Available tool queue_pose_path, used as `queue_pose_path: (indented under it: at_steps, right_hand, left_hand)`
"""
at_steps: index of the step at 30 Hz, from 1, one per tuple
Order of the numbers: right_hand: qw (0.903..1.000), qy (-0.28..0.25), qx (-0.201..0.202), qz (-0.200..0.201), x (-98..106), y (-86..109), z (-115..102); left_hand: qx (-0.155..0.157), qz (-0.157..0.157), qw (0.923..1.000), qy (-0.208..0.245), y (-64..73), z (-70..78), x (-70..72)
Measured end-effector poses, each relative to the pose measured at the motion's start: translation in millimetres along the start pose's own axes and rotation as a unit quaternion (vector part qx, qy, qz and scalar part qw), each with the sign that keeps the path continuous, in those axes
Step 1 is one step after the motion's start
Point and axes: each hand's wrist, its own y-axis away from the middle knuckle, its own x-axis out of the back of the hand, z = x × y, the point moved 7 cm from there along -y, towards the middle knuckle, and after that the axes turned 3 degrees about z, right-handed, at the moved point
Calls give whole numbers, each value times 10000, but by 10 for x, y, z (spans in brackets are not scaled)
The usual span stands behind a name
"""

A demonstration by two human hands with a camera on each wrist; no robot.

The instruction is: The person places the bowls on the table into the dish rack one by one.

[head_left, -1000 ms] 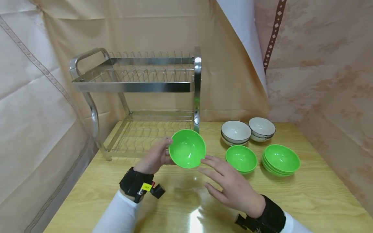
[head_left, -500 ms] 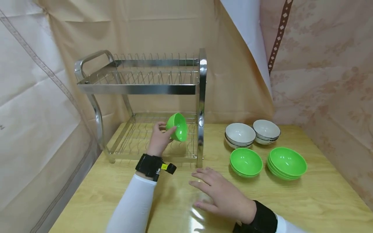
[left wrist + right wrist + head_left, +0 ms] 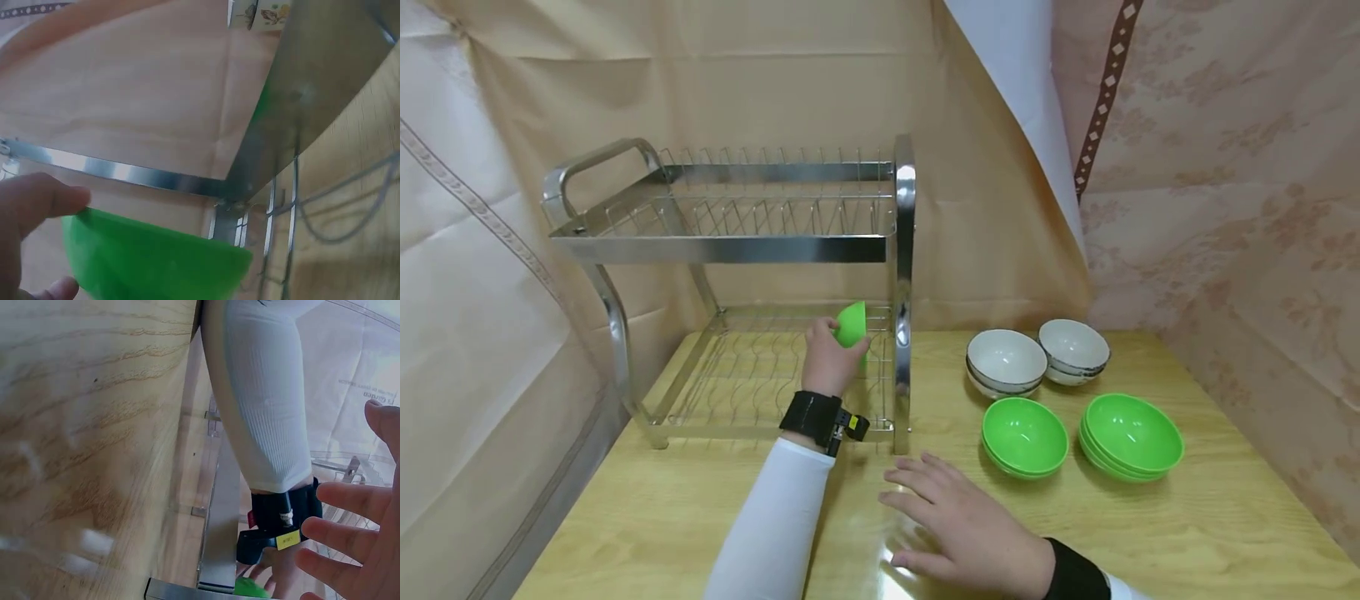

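Note:
A green bowl [image 3: 852,325], turned on its side, is pinched at its rim by my left hand [image 3: 831,357] over the right end of the dish rack's lower tier. In the left wrist view the bowl [image 3: 156,257] shows its rim edge-on, with thumb and a fingertip on it, close to the wire dividers. The steel dish rack [image 3: 722,250] has two tiers. My right hand [image 3: 958,529] hovers over the table in front of the rack, its fingers spread and holding nothing. The right wrist view also shows these straight fingers [image 3: 344,537] beside the left sleeve.
Right of the rack stand two stacks of green bowls, one nearer [image 3: 1025,437] and one further right [image 3: 1131,437]. Behind them sit two stacks of white bowls, left [image 3: 1006,360] and right [image 3: 1073,350]. The rack's right post [image 3: 904,292] rises beside the left hand.
My left hand has carried the green bowl from in front of the rack into the lower tier, tipping it onto its side. The right hand has left the bowl and drawn slightly toward me.

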Motion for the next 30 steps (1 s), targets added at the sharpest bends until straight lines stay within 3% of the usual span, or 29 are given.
queue_pose_path:
  at_steps: [4, 7, 11, 16, 30]
  right_hand:
    - [9998, -126, -30, -136, -52, 1, -2]
    - [9998, -170, 60, -131, -69, -12, 3]
    - [9998, -111, 168, -88, -69, -33, 27]
    - [9996, -94, 216, -157, -89, -59, 65]
    - [9988, -332, 98, -359, -77, -69, 75]
  left_hand:
    - [32, -64, 9987, -504, -13, -43, -57]
    - [-130, -84, 9966, -807, -44, -14, -87]
    - [-292, -177, 9942, -1017, -117, 54, -134]
    - [-273, -362, 9908, -1274, -233, 90, -183]
    - [107, -812, 9882, -1294, -367, 24, -320]
